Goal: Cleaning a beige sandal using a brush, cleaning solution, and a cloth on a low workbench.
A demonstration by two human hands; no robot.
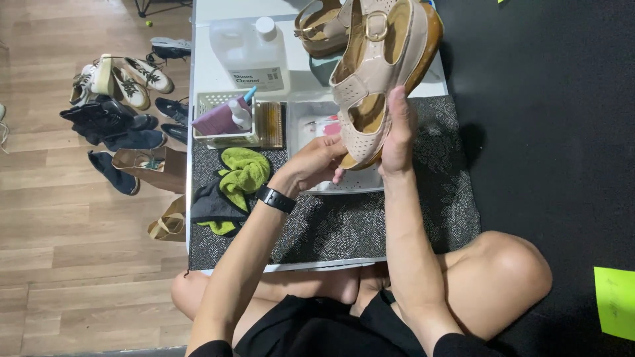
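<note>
mat right side (436,198) free (basket (225,119), cloths (241,175) crowd left)

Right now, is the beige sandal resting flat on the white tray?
No: the beige sandal is lifted above the white tray, gripped by the right hand with the left hand at its heel end.

A makeshift shoe-cleaning station in a room with a wood-plank floor (79,264): a low white counter (205,73) draped with a dark patterned mat (436,211) carries a jug of cleaning fluid (248,56), a basket of supplies (228,119), a brush (270,123) and green and grey rags (241,175), while boots and other shoes (119,106) line the floor beside it.
</note>
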